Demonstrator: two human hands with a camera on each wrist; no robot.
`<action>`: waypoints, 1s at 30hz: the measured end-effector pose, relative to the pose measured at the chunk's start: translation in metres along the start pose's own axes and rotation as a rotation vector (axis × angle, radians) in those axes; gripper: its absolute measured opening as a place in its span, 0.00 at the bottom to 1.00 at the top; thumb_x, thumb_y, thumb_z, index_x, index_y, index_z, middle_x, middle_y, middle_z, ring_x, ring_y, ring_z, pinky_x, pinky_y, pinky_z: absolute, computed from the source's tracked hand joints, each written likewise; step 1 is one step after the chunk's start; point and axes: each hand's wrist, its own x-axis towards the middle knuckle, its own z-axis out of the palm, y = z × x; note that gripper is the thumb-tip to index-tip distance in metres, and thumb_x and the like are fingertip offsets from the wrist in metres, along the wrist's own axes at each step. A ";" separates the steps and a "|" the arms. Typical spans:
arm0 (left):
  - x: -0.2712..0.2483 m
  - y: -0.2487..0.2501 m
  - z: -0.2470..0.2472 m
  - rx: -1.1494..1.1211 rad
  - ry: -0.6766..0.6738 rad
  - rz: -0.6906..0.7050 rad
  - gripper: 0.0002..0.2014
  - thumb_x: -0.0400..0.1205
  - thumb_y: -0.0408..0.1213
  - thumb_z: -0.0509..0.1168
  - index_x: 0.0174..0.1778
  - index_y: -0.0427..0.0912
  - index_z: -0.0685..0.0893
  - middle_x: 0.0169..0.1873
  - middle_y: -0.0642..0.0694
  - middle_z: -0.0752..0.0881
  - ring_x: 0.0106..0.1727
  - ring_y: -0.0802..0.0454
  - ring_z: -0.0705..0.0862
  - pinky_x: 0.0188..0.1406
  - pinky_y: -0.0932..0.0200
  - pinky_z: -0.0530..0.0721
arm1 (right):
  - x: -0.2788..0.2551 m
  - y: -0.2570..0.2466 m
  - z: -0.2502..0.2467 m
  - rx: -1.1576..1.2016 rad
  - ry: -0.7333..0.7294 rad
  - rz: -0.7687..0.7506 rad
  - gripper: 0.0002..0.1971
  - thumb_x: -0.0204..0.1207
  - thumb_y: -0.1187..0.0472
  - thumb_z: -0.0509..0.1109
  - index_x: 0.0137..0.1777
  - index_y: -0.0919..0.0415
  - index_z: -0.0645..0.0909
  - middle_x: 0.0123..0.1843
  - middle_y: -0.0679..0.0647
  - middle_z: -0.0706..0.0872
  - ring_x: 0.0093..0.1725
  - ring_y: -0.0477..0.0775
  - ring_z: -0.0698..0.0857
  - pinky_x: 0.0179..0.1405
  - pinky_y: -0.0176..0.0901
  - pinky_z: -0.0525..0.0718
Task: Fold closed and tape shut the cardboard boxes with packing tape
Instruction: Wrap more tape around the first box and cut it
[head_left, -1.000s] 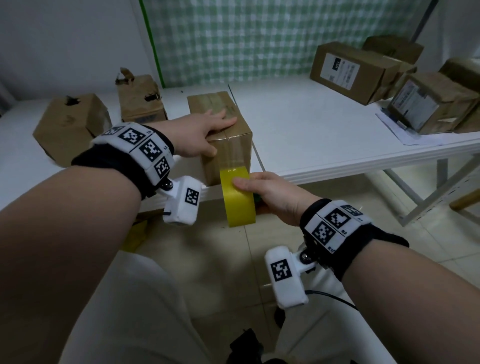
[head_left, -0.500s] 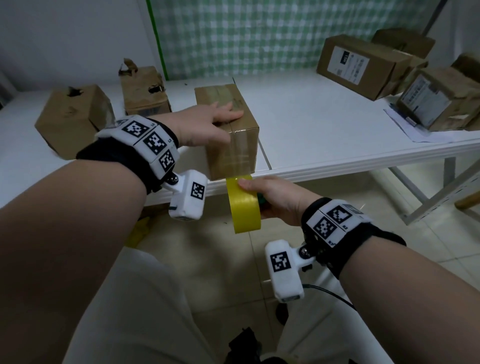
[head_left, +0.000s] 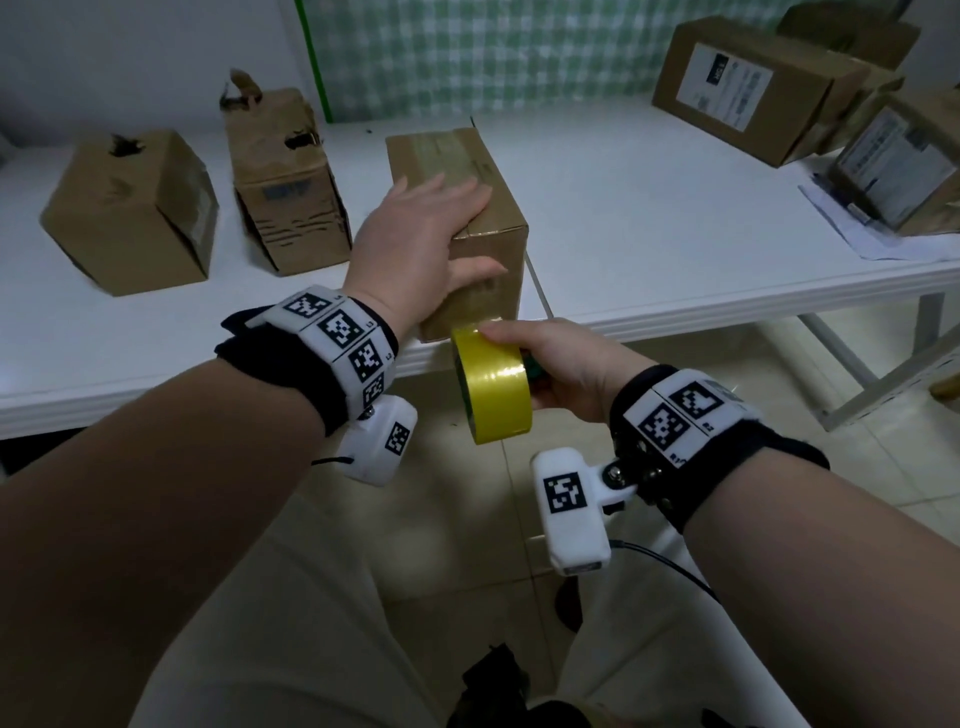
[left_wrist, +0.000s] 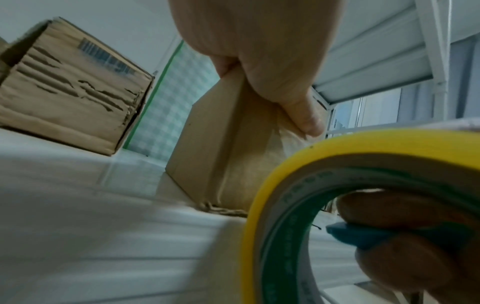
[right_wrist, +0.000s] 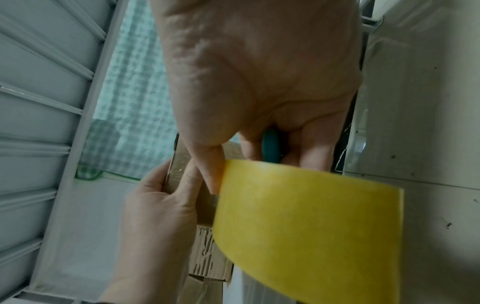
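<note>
A: Where is the box that gets the tape?

B: The cardboard box (head_left: 467, 208) stands at the near edge of the white table (head_left: 649, 218), about 12 o'clock from the person. Its flaps are folded shut.

A: What does the left hand do?

B: The left hand (head_left: 415, 234) lies on top of the box with straight fingers, and its thumb presses on the near face. It clasps nothing.

A: And the right one?

B: The right hand (head_left: 561, 364) grasps the yellow tape roll (head_left: 493, 389), fingers through the core, thumb on the outside. The roll is just below the table edge, touching the bottom of the near face. A small teal thing (right_wrist: 271, 146) sits between the fingers; what it is, I cannot tell.

A: Other things?

B: Two torn boxes (head_left: 135, 208) at 10 o'clock, labelled boxes (head_left: 753, 83) at 2 o'clock.
</note>
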 end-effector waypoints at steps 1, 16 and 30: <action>-0.001 0.000 0.000 0.011 0.000 0.012 0.37 0.74 0.57 0.68 0.78 0.48 0.68 0.78 0.49 0.68 0.81 0.46 0.62 0.80 0.49 0.49 | 0.001 0.000 0.000 0.009 -0.002 0.001 0.20 0.76 0.49 0.70 0.62 0.61 0.79 0.47 0.56 0.84 0.44 0.54 0.84 0.50 0.47 0.85; -0.028 -0.006 -0.060 -0.237 0.039 -0.233 0.11 0.76 0.44 0.72 0.51 0.44 0.86 0.43 0.54 0.85 0.48 0.55 0.82 0.46 0.67 0.78 | -0.002 -0.001 0.004 0.047 -0.001 0.027 0.22 0.78 0.46 0.68 0.64 0.61 0.79 0.56 0.60 0.84 0.52 0.58 0.83 0.63 0.56 0.80; -0.069 0.017 0.007 -1.394 -0.260 -0.897 0.11 0.82 0.33 0.64 0.60 0.36 0.79 0.46 0.39 0.87 0.43 0.49 0.88 0.41 0.57 0.88 | -0.019 -0.006 0.006 -0.044 -0.021 -0.050 0.13 0.83 0.54 0.63 0.56 0.64 0.80 0.43 0.60 0.82 0.39 0.56 0.83 0.45 0.49 0.86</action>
